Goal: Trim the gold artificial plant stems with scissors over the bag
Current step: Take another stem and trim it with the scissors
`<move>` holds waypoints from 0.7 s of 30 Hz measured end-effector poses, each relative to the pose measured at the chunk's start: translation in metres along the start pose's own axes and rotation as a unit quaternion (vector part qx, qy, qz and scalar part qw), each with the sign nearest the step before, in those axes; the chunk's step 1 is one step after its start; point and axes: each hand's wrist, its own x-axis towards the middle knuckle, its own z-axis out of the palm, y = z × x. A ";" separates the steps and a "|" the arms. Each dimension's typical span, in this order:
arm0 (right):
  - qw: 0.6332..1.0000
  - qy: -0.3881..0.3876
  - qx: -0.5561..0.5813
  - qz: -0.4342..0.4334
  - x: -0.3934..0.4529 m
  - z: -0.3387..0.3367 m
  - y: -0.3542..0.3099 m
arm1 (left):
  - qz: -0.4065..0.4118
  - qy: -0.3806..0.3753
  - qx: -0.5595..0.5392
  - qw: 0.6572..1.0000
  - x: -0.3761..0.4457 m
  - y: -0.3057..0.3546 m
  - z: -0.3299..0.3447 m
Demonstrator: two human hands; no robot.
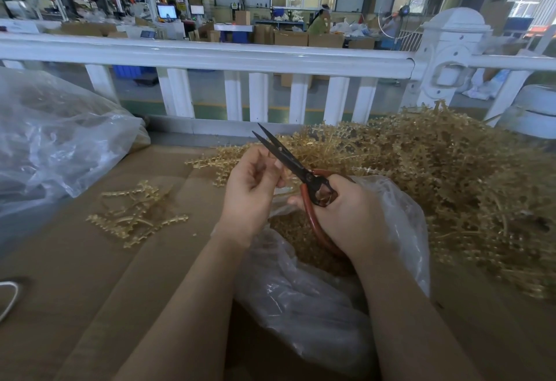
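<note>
My right hand (346, 215) grips the red handles of black scissors (288, 158), whose blades point up and left, slightly parted. My left hand (252, 188) is raised beside the blades with fingers curled; whether it pinches a small piece is too unclear to tell. Both hands hover over a clear plastic bag (301, 290) that holds gold trimmings (288, 227). A big heap of gold artificial plant stems (436, 170) lies to the right. A small pile of gold stems (135, 215) sits on the cardboard to the left.
Brown cardboard (90, 290) covers the work surface. A large clear plastic bag (54, 139) bulges at the left. A white railing (210, 58) runs across behind the table. Beyond it lie boxes, machines and people in a workshop.
</note>
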 end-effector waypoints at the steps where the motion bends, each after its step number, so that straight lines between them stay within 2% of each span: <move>1: 1.000 -0.007 0.008 0.005 0.000 0.000 0.000 | -0.006 0.004 -0.007 1.000 0.001 0.000 0.000; 6: 0.995 -0.015 0.082 0.063 -0.002 -0.001 -0.002 | -0.058 0.062 -0.073 0.994 0.003 -0.003 -0.004; 15: 0.977 0.006 0.182 0.111 0.001 0.000 -0.004 | -0.142 0.091 -0.223 0.960 0.005 0.002 -0.001; 21: 0.983 -0.020 0.161 0.086 0.000 -0.001 -0.005 | -0.165 0.160 -0.204 0.952 0.005 0.003 0.003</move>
